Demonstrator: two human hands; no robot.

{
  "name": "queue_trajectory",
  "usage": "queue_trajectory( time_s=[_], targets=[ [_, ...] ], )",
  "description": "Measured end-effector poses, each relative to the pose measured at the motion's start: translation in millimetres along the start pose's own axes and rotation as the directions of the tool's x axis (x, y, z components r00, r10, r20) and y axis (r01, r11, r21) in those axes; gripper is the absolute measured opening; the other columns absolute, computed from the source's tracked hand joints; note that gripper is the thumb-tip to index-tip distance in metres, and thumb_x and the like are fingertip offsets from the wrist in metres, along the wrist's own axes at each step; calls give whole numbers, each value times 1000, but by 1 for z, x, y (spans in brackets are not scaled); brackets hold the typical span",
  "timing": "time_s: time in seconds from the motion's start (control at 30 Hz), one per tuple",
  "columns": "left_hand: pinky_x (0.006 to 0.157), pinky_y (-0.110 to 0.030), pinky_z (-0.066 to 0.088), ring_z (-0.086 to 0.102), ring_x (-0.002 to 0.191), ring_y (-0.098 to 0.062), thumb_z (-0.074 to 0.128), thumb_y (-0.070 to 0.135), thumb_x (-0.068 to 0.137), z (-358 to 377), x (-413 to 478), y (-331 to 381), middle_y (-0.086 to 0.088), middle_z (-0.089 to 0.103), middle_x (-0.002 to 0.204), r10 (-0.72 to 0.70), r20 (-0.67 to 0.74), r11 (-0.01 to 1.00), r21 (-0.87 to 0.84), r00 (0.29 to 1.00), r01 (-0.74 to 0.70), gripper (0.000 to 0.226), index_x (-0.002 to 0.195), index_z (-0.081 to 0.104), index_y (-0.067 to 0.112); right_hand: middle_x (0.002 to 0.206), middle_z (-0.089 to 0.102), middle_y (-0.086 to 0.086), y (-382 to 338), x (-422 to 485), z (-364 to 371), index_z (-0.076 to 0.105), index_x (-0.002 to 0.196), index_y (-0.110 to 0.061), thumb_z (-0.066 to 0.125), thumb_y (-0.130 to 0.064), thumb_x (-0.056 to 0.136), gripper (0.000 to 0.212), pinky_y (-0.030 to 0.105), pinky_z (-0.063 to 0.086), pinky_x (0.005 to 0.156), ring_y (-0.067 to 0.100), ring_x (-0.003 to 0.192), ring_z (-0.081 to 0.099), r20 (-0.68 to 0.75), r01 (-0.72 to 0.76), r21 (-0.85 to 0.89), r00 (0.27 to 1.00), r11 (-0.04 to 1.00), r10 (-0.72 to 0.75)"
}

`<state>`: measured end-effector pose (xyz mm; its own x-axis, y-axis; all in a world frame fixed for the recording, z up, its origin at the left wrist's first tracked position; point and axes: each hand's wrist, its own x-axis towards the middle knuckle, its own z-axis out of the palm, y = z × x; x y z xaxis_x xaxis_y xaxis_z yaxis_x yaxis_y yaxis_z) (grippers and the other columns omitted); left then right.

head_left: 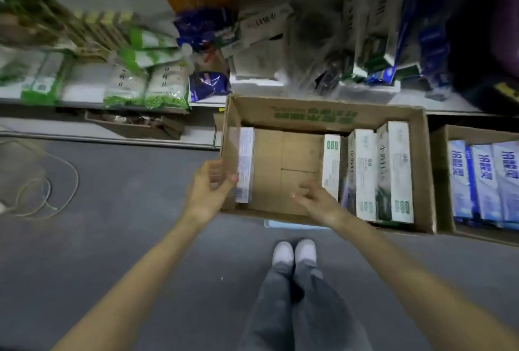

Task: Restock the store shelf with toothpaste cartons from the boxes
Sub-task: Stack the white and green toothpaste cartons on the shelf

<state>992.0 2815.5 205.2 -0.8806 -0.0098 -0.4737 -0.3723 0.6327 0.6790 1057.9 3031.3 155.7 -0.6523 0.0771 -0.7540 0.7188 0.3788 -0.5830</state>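
The step in hand, as I judge it, is taking the next cartons out of the open brown cardboard box (323, 114) that stands on the grey floor (126, 224) at my feet, hard against the foot of the store shelf (205, 104). My left hand (209, 187) hangs at the box's left wall with its fingers loosely curled and, as far as the blur lets me tell, gripping nothing; its fingertips are just beside the near end of the lone white and pale-blue toothpaste carton (245, 165), which stands on edge along that wall. My right hand (317, 200) is inside the box over its bare cardboard bottom, fingers relaxed and spread, holding nothing, with the narrow white carton with green marks (331, 166) just to its right. Behind that one stands the row of tall white-and-green cartons (376, 176), leaning together against the right wall. To do this well I would close each hand round a carton's long sides, not its end flaps, and lift straight up so the leaning row does not topple into the empty middle. The lone carton on the left is the easy one; the narrow one on the right needs a finger slipped between it and its neighbour. A second brown cardboard box (441, 182) of blue-and-white cartons (483, 179) waits further right, well apart from both hands.
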Motion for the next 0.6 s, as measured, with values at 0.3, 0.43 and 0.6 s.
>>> queue_trajectory(
  time_s=[0.3, 0.43, 0.6],
  targets=[
    [96, -27, 42, 46, 125, -13, 58, 39, 93, 25, 60, -58, 2, 44, 142, -49, -24, 993, -110, 999, 46, 62, 147, 31, 29, 133, 50, 7, 6, 106, 75, 45, 134, -15, 54, -48, 91, 55, 41, 50, 97, 24, 118, 52, 70, -88, 213, 995, 973, 75],
    [78, -6, 45, 56, 112, -6, 51, 29, 98, 42, 62, -74, 13, 57, 120, -51, 47, 977, -204, 998, 59, 43, 140, 41, 27, 135, 51, 8, -2, 145, 91, 47, 134, -12, 56, -48, 90, 57, 41, 49, 97, 23, 121, 50, 119, -137, 303, 987, 943, 105],
    [65, -1, 39, 53, 92, -2, 45, 20, 101, 49, 66, -81, 15, 56, 107, -18, -20, 994, -106, 1000, 16, 40, 139, 45, 28, 118, 59, -2, -7, 178, 103, 54, 129, -14, 55, -41, 94, 45, 30, 46, 94, 15, 108, 54, 173, -108, 303, 983, 947, 57]
  ],
)
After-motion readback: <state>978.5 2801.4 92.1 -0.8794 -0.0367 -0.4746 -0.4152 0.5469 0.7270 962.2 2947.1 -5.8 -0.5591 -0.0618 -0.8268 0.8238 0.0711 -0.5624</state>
